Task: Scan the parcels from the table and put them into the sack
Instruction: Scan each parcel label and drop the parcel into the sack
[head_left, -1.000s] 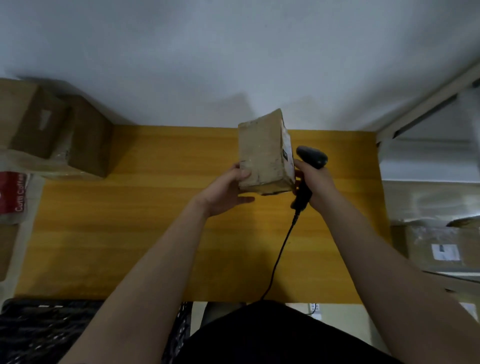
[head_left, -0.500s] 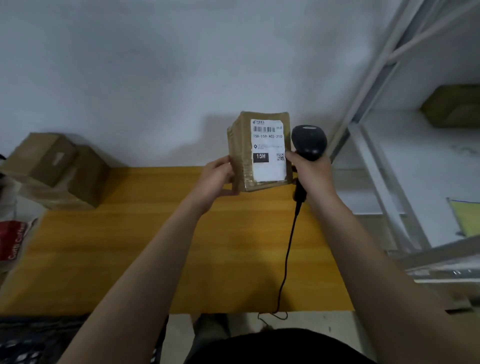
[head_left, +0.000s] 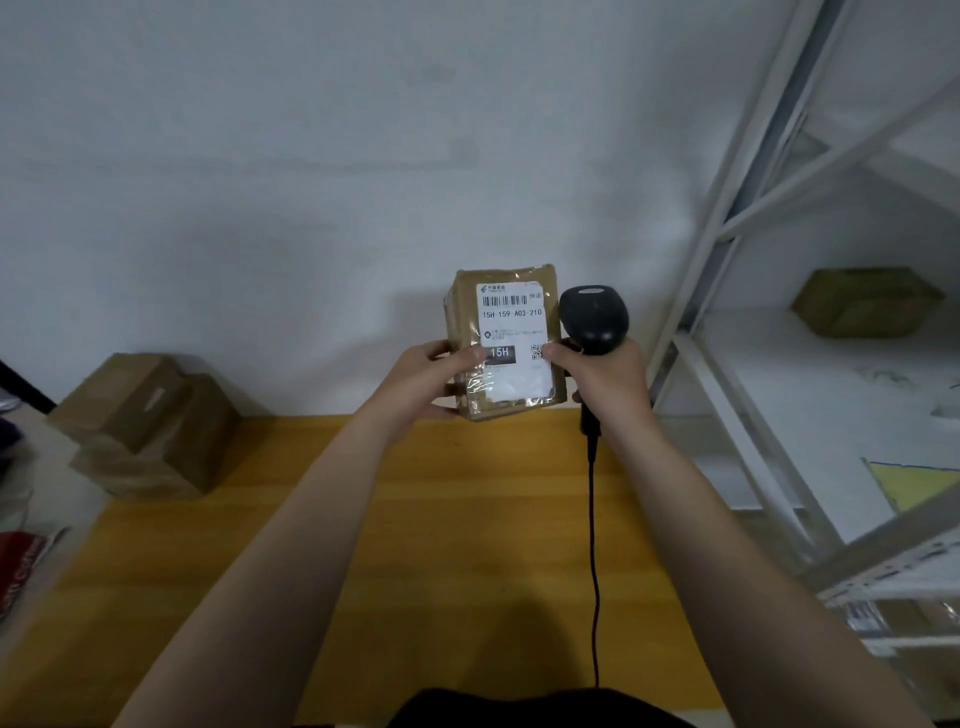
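A brown taped parcel (head_left: 506, 332) with a white shipping label facing me is held upright above the far edge of the yellow table (head_left: 415, 545). My left hand (head_left: 431, 379) grips its left side, thumb on the label. My right hand (head_left: 605, 379) holds a black corded barcode scanner (head_left: 592, 317) right beside the parcel's right edge, its thumb touching the label near the QR code. The scanner's cable hangs down toward my body. No sack is in sight.
Two brown cardboard boxes (head_left: 145, 431) are stacked at the table's far left corner. A white metal shelf rack (head_left: 727, 291) stands to the right with a box (head_left: 867, 301) and a yellow sheet (head_left: 914, 483) on it. A red packet (head_left: 21, 561) lies at the left edge.
The parcel was turned so its label faces me and raised a little; my view tilted up and right, bringing the shelf rack into sight. Both hands kept their hold.
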